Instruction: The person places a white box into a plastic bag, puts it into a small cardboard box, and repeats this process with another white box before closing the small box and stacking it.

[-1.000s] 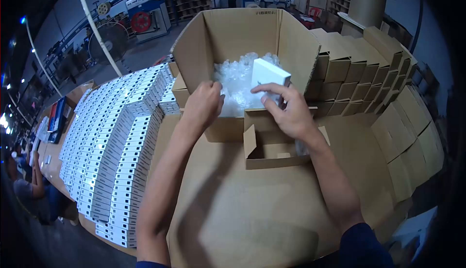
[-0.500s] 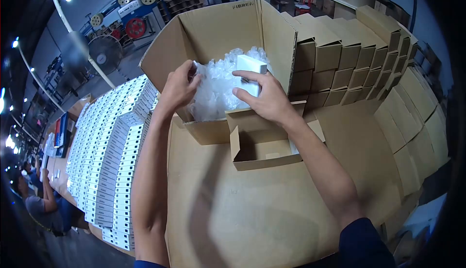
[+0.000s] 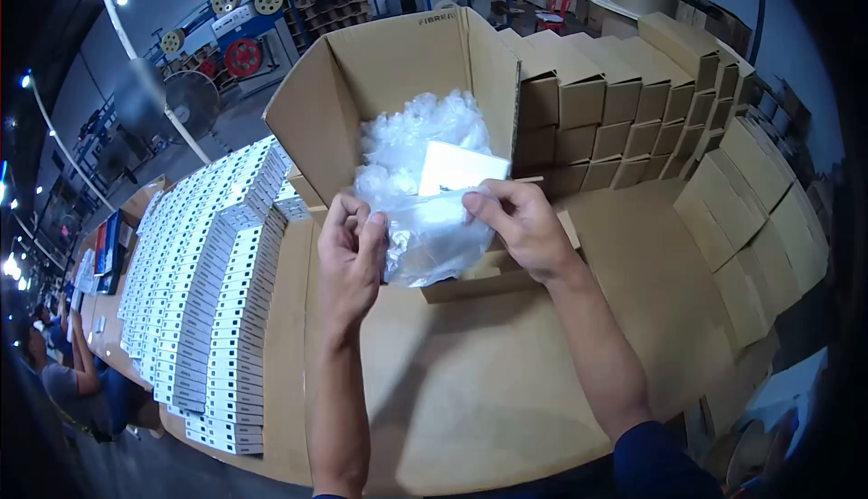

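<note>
My left hand (image 3: pixel 351 250) is closed on the left edge of a clear plastic bag (image 3: pixel 434 250), which looks like bubble wrap. A flat white box (image 3: pixel 463 166) is partly inside the bag, its upper part sticking out of the opening. My right hand (image 3: pixel 529 228) grips the box and the bag's edge at the right, thumb in front; its other fingers are partly hidden. Just beyond my hands, a large open carton (image 3: pixel 316 115) holds a heap of clear bags (image 3: pixel 420 128). Partly covered by the bag and my right hand, a small open cardboard box (image 3: pixel 484 287) lies below them.
Rows of stacked white boxes (image 3: pixel 199 291) cover the left side of the table. Brown cardboard boxes (image 3: pixel 579 101) are piled at the back right, with more (image 3: pixel 755 219) along the right edge. Another person (image 3: pixel 77 377) is at the far left.
My left hand has drawn a bag out of the large carton toward me. The white box has come nearer, tilted, and now sits partly in that bag.
</note>
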A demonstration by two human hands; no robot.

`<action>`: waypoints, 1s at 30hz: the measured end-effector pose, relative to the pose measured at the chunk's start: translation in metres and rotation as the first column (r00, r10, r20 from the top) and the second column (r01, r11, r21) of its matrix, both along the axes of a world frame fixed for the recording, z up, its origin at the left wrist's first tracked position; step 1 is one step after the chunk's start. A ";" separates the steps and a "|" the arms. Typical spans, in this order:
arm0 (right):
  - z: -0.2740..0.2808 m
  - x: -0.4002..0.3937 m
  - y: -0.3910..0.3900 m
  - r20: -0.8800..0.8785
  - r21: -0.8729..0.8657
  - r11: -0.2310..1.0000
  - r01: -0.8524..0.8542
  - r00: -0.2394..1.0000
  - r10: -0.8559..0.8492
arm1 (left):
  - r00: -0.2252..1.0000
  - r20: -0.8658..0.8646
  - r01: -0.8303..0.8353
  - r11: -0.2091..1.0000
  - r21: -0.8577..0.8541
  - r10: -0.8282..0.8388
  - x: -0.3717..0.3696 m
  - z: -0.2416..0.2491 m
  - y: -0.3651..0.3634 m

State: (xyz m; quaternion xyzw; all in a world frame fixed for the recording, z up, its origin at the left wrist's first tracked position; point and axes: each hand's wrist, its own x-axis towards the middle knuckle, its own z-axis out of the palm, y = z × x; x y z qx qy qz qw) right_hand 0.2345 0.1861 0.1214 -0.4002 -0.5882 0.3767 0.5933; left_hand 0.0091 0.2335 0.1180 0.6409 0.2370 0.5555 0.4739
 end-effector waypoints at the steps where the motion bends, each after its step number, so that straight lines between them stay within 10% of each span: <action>1: -0.005 0.003 -0.017 0.002 0.012 1.000 0.028 1.000 -0.028 | 0.998 0.058 -0.020 0.999 -0.032 0.022 0.005 -0.004 -0.016; 6: -0.033 0.009 -0.097 0.017 -0.129 0.981 0.146 0.989 -0.145 | 0.999 0.016 0.047 0.960 -0.276 -0.044 0.006 -0.043 -0.084; 14: -0.053 0.023 -0.172 0.366 -0.133 0.989 0.066 0.930 -0.012 | 0.835 -0.548 0.139 0.983 0.120 -0.051 0.024 -0.052 -0.165; 18: -0.077 0.035 -0.197 0.273 -0.156 0.970 0.186 0.952 -0.138 | 0.911 -0.319 0.166 0.941 -0.294 -0.260 0.028 -0.094 -0.207; 23: -0.097 0.021 -0.248 -0.244 -0.290 0.921 0.259 0.911 -0.333 | 0.994 -0.069 0.053 0.906 -0.420 -0.090 0.032 -0.121 -0.254; 28: -0.160 -0.007 -0.281 0.059 -0.045 0.934 0.355 0.934 -0.352 | 0.991 -0.114 -0.106 0.931 -0.350 0.070 0.039 -0.142 -0.279; 30: -0.148 -0.020 -0.288 0.024 -0.429 0.843 0.325 0.937 -0.349 | 0.991 -0.113 -0.105 0.922 -0.374 0.067 0.040 -0.142 -0.282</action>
